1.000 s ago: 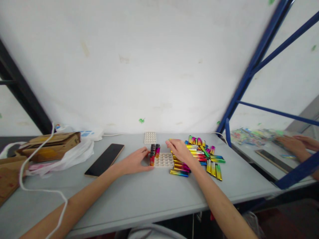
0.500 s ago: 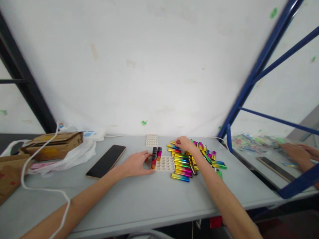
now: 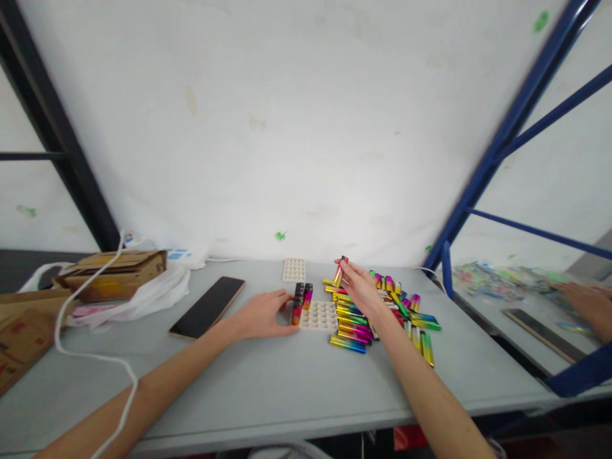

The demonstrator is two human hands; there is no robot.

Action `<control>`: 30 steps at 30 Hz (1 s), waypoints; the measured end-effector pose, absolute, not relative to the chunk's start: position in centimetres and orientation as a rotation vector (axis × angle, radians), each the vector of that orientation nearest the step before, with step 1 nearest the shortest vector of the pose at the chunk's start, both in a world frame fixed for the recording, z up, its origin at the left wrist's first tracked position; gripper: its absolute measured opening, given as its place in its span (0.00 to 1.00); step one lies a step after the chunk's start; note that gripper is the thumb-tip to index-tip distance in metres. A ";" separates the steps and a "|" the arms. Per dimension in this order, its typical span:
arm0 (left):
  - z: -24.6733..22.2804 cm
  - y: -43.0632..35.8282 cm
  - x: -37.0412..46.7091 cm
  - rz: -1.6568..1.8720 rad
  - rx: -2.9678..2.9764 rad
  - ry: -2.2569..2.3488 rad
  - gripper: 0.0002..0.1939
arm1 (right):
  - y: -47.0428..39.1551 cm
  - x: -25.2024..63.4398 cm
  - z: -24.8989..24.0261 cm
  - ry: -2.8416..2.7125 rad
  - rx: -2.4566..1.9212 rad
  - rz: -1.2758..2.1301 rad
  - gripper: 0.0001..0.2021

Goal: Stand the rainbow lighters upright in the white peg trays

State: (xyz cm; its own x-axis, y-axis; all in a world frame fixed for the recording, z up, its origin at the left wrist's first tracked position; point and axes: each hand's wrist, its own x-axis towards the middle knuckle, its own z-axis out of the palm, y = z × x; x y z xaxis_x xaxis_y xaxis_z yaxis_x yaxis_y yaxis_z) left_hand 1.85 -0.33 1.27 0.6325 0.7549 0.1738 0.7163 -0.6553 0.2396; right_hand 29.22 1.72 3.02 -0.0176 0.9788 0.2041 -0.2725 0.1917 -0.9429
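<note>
My right hand (image 3: 362, 287) pinches a shiny gold and red lighter (image 3: 340, 271) and holds it tilted above the left edge of a loose pile of lighters (image 3: 351, 319). The pile mixes gold, blue, green, pink and red metallic ones. Left of it lies a white tray (image 3: 319, 315) with rows of round holes. Several red and purple lighters (image 3: 297, 306) with black tops stand upright at the tray's left end. My left hand (image 3: 261, 313) curves around that end, thumb at the near corner and fingers beside the standing lighters, gripping the tray.
A second white holed tray (image 3: 294, 269) lies by the wall. A dark phone (image 3: 208, 307) is left of my left hand. Cardboard boxes (image 3: 115, 274), a white plastic bag (image 3: 160, 290) and a white cable (image 3: 95, 362) occupy the left. Beyond the blue frame (image 3: 478, 185), another person's hand (image 3: 583, 303) shows.
My right hand has lifted a lighter from the pile's far left edge and turned it toward upright. My left hand keeps its place at the tray. The view has shifted slightly.
</note>
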 end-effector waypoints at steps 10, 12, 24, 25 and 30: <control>1.0 -0.2 1.8 0.386 2.728 1.254 0.28 | 0.2 27.1 2.3 -1.390 -1.036 1.006 0.25; 1.0 -0.2 1.8 0.383 2.735 1.259 0.28 | 0.0 26.7 1.8 -1.479 -1.127 0.770 0.26; 1.2 -0.2 1.8 0.352 2.756 1.239 0.29 | 0.5 26.5 0.8 -1.633 -1.290 0.450 0.19; 1.1 -0.2 1.8 0.352 2.760 1.241 0.29 | 0.6 26.6 0.8 -1.641 -1.289 0.439 0.19; 1.2 -0.3 1.8 0.353 2.758 1.239 0.28 | -0.2 26.5 1.4 -1.721 -1.224 0.458 0.22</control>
